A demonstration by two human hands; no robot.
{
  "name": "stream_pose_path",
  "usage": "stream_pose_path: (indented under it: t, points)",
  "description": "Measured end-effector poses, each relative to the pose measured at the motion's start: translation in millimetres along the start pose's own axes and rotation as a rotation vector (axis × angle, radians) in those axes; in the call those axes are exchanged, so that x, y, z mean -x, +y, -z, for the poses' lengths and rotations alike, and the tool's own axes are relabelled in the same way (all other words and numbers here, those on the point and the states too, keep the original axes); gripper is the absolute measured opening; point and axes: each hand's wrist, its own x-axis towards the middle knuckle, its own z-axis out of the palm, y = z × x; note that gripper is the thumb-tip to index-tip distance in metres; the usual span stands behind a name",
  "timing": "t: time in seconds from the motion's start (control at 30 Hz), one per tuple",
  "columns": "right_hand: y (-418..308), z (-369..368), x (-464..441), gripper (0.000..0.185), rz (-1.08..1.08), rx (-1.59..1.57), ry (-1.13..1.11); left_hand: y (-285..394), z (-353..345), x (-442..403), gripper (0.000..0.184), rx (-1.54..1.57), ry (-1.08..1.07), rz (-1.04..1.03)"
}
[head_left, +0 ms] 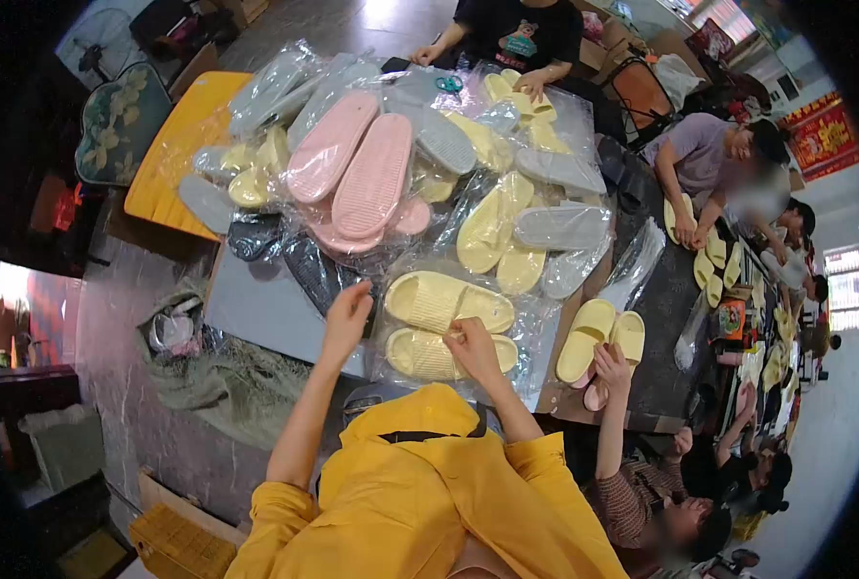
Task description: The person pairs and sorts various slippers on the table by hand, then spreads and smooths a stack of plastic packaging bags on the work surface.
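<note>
Two pale yellow slippers [420, 301] lie side by side in front of me, on or in a clear plastic bag [535, 323]. Between them, my right hand [477, 349] has its fingers curled and pinched together; what they grip is hidden. My left hand [349, 317] is raised just left of the slippers, its fingers extended and holding nothing I can see. Beyond my hands is a pile of bagged slippers, including pink slippers [373, 174], grey slippers [562, 227] and yellow slippers [495, 222].
Across the table, a person in a black shirt [482, 39] has hands near yellow slippers. On my right, another person's hand [613, 369] touches a yellow slipper [586, 340]. More people sit along the dark table [663, 372]. A yellow stool [174, 159] stands at left.
</note>
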Motion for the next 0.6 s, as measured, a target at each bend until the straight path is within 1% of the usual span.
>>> stream_pose_path:
  t: [0.03,0.1,0.13,0.17,0.23,0.33,0.43,0.47,0.57,0.6]
  points:
    - [1.5,0.7,2.1,0.032,0.008,-0.011,0.003,-16.4,-9.2,-1.7,0.039,-0.112,0.02,0.031]
    - [2.6,2.1,4.0,0.032,0.04,-0.002,0.009,-46.9,-26.4,-12.0,0.044,-0.215,0.063,0.006]
    - [3.2,3.8,5.3,0.033,0.064,0.022,0.013,-46.3,-32.7,-18.3,0.046,-0.261,0.087,-0.014]
    - [3.9,5.8,6.0,0.033,0.088,0.048,0.017,-45.8,-38.6,-23.5,0.049,-0.223,0.073,0.024]
    - [0.5,10.3,7.5,0.033,0.077,-0.01,-0.014,-39.0,-48.4,-31.1,0.053,-0.151,0.048,0.107]
    - [-7.3,17.0,9.9,0.033,0.063,-0.038,-0.042,-35.2,-58.5,-45.6,0.046,-0.107,0.087,0.076]
    - [-4.8,16.7,12.3,0.034,0.061,-0.052,-0.042,-26.3,-60.0,-53.6,0.041,-0.307,0.034,0.105]
    - [-4.1,17.2,13.5,0.034,0.053,-0.029,-0.054,-48.9,-67.5,-57.4,0.037,-0.177,0.089,0.053]
    - [-13.3,25.7,17.0,0.033,0.104,0.007,-0.027,-31.3,-74.3,-52.1,0.034,-0.126,0.178,0.093]
    - [-10.9,26.3,19.2,0.03,0.161,0.012,0.007,-32.0,-75.7,-52.4,0.031,-0.02,0.173,0.148]
